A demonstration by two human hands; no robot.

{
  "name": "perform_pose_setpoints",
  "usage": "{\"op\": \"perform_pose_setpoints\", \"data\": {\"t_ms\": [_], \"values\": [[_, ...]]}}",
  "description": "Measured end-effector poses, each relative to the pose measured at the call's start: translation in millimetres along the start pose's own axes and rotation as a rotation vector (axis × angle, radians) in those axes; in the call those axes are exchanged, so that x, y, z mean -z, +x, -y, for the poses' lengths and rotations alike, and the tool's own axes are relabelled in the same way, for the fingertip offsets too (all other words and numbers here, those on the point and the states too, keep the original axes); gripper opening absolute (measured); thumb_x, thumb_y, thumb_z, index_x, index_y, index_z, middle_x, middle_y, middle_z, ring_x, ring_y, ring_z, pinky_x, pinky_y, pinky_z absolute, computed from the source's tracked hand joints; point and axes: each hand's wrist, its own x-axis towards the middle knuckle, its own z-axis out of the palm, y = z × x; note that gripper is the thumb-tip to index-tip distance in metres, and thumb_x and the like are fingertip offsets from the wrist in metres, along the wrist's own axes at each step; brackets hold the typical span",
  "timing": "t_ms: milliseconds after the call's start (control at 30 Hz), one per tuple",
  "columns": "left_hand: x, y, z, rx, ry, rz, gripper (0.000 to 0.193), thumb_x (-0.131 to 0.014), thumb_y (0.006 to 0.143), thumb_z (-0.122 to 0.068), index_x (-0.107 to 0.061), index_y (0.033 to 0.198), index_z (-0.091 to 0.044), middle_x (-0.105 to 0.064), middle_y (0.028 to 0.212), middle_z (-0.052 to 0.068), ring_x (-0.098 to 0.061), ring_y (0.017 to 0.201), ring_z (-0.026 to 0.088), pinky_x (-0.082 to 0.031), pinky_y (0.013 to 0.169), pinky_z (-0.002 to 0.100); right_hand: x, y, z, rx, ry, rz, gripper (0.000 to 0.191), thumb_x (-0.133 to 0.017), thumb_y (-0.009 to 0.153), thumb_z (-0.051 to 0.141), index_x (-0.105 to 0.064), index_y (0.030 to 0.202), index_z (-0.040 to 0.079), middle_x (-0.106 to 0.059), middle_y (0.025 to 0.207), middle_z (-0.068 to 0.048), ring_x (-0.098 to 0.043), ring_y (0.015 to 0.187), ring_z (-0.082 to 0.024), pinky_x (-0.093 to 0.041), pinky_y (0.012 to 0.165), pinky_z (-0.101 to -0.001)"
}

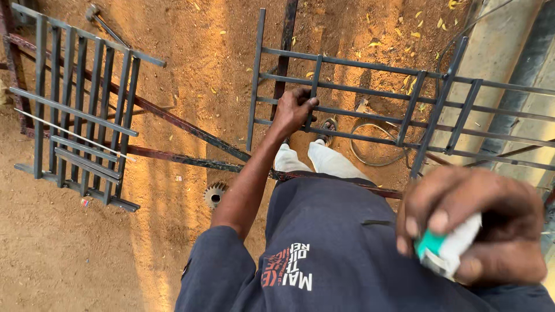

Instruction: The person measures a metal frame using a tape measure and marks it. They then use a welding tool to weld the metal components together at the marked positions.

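My left hand point(295, 110) reaches down and grips a bar of a dark grey metal grille point(370, 63) that stands in front of my legs on the dirt. My right hand point(474, 225) is raised close to the camera and blurred. Its fingers are closed around a small white and teal object point(445, 251); I cannot tell what kind of thing it is. My dark blue shirt and light trousers fill the lower middle of the view.
A second grey grille point(75, 115) lies on the dirt at the left, across rusty steel bars point(173, 118). A hammer point(101, 20) lies at top left and a toothed gear point(215, 193) by my arm. A wire loop point(376, 147) and a concrete ledge point(497, 52) are at the right.
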Motion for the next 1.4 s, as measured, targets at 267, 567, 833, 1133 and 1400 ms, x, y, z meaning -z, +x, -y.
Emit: {"op": "perform_pose_setpoints", "data": {"t_ms": [267, 567, 833, 1133, 1400], "values": [[-1, -3, -12, -0.008, -0.007, 0.023, 0.038, -0.07, 0.093, -0.011, -0.064, 0.124, 0.008, -0.077, 0.106, 0.023, -0.078, 0.087, 0.023, -0.068, 0.065, 0.037, 11, 1, -9, 0.028, 0.332, 0.284, 0.021, -0.063, 0.1, 0.022, -0.069, 0.091, 0.004, -0.077, 0.086, -0.02, -0.078, 0.065, -0.033, -0.066, 0.055, -0.0426], [-4, -4, -16, 0.091, -0.053, 0.024, 0.036, -0.07, 0.093, -0.013, -0.065, 0.123, 0.008, -0.077, 0.104, 0.022, -0.08, 0.077, 0.025, -0.068, 0.06, 0.036, 14, 32, -15, -0.055, 0.64, 0.617, 0.035, -0.05, 0.11, 0.026, -0.058, 0.088, -0.001, -0.064, 0.089, -0.025, -0.071, 0.068, -0.044, -0.056, 0.055, -0.0563], [-10, 5, 13, 0.042, -0.037, 0.027, 0.037, -0.071, 0.094, -0.012, -0.065, 0.125, 0.008, -0.078, 0.105, 0.019, -0.078, 0.087, 0.02, -0.066, 0.07, 0.036, 70, 31, -37, -0.023, 0.213, 0.67, 0.026, -0.048, 0.112, 0.021, -0.065, 0.11, 0.001, -0.069, 0.108, -0.021, -0.073, 0.091, -0.038, -0.059, 0.074, -0.049], [-5, 10, 6, 0.104, -0.033, 0.073, 0.043, -0.066, 0.094, -0.013, -0.059, 0.132, 0.006, -0.076, 0.114, 0.021, -0.076, 0.096, 0.026, -0.061, 0.08, 0.041, 177, 7, -110, -0.305, -0.782, 0.178, 0.029, -0.08, 0.083, 0.004, -0.08, 0.112, 0.01, -0.07, 0.11, -0.015, -0.071, 0.101, -0.028, -0.059, 0.081, -0.0367], [-3, 8, -14, 0.059, 0.243, 0.108, 0.037, -0.066, 0.099, -0.017, -0.063, 0.131, 0.001, -0.069, 0.123, 0.022, -0.067, 0.109, 0.029, -0.052, 0.091, 0.044, 226, 22, -171, -0.322, -1.808, -0.168, 0.014, -0.086, 0.097, 0.021, -0.082, 0.11, 0.017, -0.068, 0.109, -0.013, -0.063, 0.107, -0.028, -0.054, 0.093, -0.0404]]}}
